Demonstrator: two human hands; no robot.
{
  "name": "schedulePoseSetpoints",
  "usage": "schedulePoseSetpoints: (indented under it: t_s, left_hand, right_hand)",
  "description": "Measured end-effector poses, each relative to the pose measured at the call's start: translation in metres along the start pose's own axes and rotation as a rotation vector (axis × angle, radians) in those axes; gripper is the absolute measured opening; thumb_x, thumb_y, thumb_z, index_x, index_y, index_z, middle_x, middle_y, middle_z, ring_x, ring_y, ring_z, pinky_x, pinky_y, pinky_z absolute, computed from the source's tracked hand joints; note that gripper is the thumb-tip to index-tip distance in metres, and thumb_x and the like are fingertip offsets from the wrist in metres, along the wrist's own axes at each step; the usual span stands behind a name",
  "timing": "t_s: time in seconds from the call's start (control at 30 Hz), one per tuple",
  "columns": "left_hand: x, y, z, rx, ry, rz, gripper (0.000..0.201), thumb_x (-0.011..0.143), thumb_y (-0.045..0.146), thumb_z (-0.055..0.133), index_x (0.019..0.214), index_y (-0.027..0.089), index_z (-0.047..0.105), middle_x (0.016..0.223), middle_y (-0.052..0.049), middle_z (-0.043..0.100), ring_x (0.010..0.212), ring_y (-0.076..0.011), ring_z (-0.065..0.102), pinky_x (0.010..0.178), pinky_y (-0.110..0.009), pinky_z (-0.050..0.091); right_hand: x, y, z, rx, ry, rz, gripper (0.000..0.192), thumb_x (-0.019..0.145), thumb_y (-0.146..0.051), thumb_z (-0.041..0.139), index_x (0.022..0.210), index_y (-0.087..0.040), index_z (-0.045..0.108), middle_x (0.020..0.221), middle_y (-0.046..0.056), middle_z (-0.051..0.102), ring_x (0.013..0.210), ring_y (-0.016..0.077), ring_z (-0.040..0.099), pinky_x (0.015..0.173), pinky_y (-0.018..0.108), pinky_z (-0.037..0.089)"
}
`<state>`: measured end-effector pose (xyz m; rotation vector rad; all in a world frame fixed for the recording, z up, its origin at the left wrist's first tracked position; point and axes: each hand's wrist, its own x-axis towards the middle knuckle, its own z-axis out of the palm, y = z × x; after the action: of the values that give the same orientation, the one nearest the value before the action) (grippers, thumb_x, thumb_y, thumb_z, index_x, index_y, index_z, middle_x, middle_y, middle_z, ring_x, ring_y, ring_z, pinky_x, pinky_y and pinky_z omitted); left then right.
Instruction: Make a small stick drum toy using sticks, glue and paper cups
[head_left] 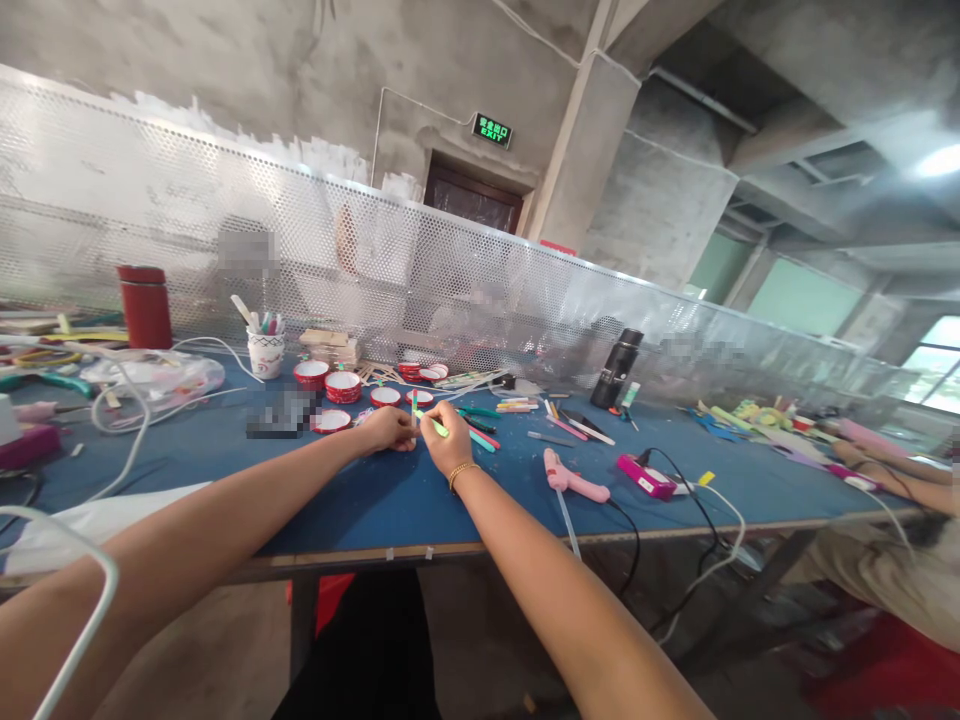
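Observation:
My right hand (pixel 448 448) is closed around a yellow-green marker (pixel 439 428), slanting over the table in front of me. Close beside it, my left hand (pixel 388 430) pinches a small narrow strip (pixel 414 402) with green and red on it, held upright. The marker's tip is near the strip; whether they touch I cannot tell. Red-rimmed round pieces with white tops (pixel 343 386) stand just beyond my left hand, some stacked. Behind my right hand lie green-handled pliers (pixel 480 412) and several more markers (pixel 484 440).
A pink glue gun (pixel 574 478) and a magenta power strip (pixel 646 476) with cables lie to the right. A black thermos (pixel 616 368), a red thermos (pixel 145 308) and a pen cup (pixel 265 352) stand along the perforated screen (pixel 465 270). Another person's arm (pixel 907 480) rests far right.

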<state>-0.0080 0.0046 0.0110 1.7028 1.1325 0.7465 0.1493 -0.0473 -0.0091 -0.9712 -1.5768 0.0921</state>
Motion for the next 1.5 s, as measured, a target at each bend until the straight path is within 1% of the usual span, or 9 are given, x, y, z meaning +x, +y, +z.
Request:
schedulePoseSetpoints:
  t_s: [0.17, 0.4, 0.5, 0.7, 0.93, 1.13, 1.23, 1.37, 1.5]
  left_hand:
    - [-0.0024, 0.002, -0.0001, -0.001, -0.004, 0.002, 0.037, 0.06, 0.037, 0.094, 0.06, 0.018, 0.062, 0.061, 0.001, 0.071, 0.059, -0.0128, 0.067, 0.063, -0.022, 0.055]
    - [-0.0042, 0.0029, 0.0004, -0.015, -0.002, 0.003, 0.034, 0.066, 0.036, 0.089, 0.06, 0.019, 0.061, 0.061, 0.0, 0.071, 0.06, -0.0135, 0.067, 0.065, -0.022, 0.056]
    - [-0.0039, 0.0031, 0.0007, -0.006, 0.001, 0.003, 0.033, 0.064, 0.034, 0.09, 0.061, 0.019, 0.061, 0.062, 0.001, 0.071, 0.061, -0.0137, 0.067, 0.065, -0.022, 0.056]
    - [-0.0037, 0.0038, 0.0008, 0.017, 0.009, -0.013, 0.033, 0.062, 0.035, 0.092, 0.063, 0.019, 0.063, 0.061, 0.001, 0.07, 0.063, -0.0143, 0.069, 0.066, -0.022, 0.056]
    - [-0.0033, 0.0024, -0.0001, -0.006, 0.002, -0.001, 0.035, 0.065, 0.036, 0.09, 0.062, 0.019, 0.059, 0.063, 0.0, 0.072, 0.062, -0.014, 0.069, 0.065, -0.022, 0.057]
    - [-0.0056, 0.0054, 0.0002, 0.03, 0.006, -0.018, 0.035, 0.061, 0.036, 0.094, 0.063, 0.019, 0.063, 0.063, 0.001, 0.071, 0.065, -0.0147, 0.071, 0.066, -0.021, 0.056]
    - [-0.0068, 0.0058, 0.0002, 0.031, 0.011, -0.009, 0.035, 0.061, 0.037, 0.093, 0.063, 0.019, 0.063, 0.064, 0.0, 0.071, 0.065, -0.0151, 0.07, 0.066, -0.021, 0.056]
    - [-0.0059, 0.0037, 0.0006, 0.005, 0.013, 0.007, 0.036, 0.065, 0.036, 0.091, 0.061, 0.019, 0.06, 0.063, 0.0, 0.072, 0.063, -0.0146, 0.069, 0.065, -0.022, 0.056]
    - [-0.0051, 0.0032, 0.0007, -0.009, 0.003, 0.003, 0.033, 0.068, 0.033, 0.089, 0.061, 0.018, 0.06, 0.062, 0.0, 0.072, 0.061, -0.0133, 0.068, 0.065, -0.022, 0.057]
  right_hand:
    - [0.0016, 0.0034, -0.0021, -0.029, 0.032, 0.023, 0.016, 0.087, -0.035, 0.053, 0.074, -0.026, 0.05, 0.068, -0.001, 0.062, 0.066, 0.0186, 0.058, 0.067, 0.029, 0.044]
    - [-0.0008, -0.0013, -0.0001, 0.016, -0.008, -0.012, 0.016, 0.088, -0.035, 0.053, 0.076, -0.026, 0.051, 0.072, -0.001, 0.064, 0.067, 0.0179, 0.059, 0.068, 0.028, 0.046]
    - [-0.0004, 0.0, -0.0005, 0.001, -0.011, -0.008, 0.016, 0.088, -0.036, 0.053, 0.076, -0.026, 0.051, 0.072, -0.001, 0.064, 0.067, 0.0179, 0.059, 0.067, 0.028, 0.045]
    - [0.0016, 0.0034, -0.0027, -0.029, 0.042, 0.035, 0.017, 0.087, -0.035, 0.053, 0.074, -0.026, 0.05, 0.069, -0.001, 0.063, 0.066, 0.0185, 0.059, 0.067, 0.029, 0.045]
    - [-0.0006, -0.0018, -0.001, 0.001, -0.005, -0.002, 0.016, 0.089, -0.036, 0.054, 0.076, -0.026, 0.053, 0.072, 0.0, 0.066, 0.069, 0.0187, 0.062, 0.068, 0.029, 0.047]
    - [0.0017, 0.0041, -0.0023, -0.045, 0.035, 0.038, 0.016, 0.087, -0.035, 0.054, 0.074, -0.026, 0.051, 0.069, -0.001, 0.064, 0.066, 0.0187, 0.06, 0.067, 0.029, 0.046]
    - [0.0018, 0.0027, -0.003, -0.035, 0.034, 0.025, 0.016, 0.087, -0.036, 0.053, 0.074, -0.026, 0.051, 0.07, 0.0, 0.064, 0.068, 0.0188, 0.06, 0.068, 0.029, 0.046]
    - [-0.0005, -0.0025, -0.0015, -0.006, -0.005, -0.007, 0.016, 0.088, -0.036, 0.053, 0.076, -0.025, 0.052, 0.073, 0.0, 0.065, 0.069, 0.0183, 0.06, 0.069, 0.028, 0.046]
    - [-0.0016, -0.0028, 0.0001, 0.005, -0.012, -0.001, 0.018, 0.089, -0.037, 0.053, 0.076, -0.025, 0.052, 0.073, -0.001, 0.065, 0.067, 0.0173, 0.059, 0.068, 0.028, 0.045]
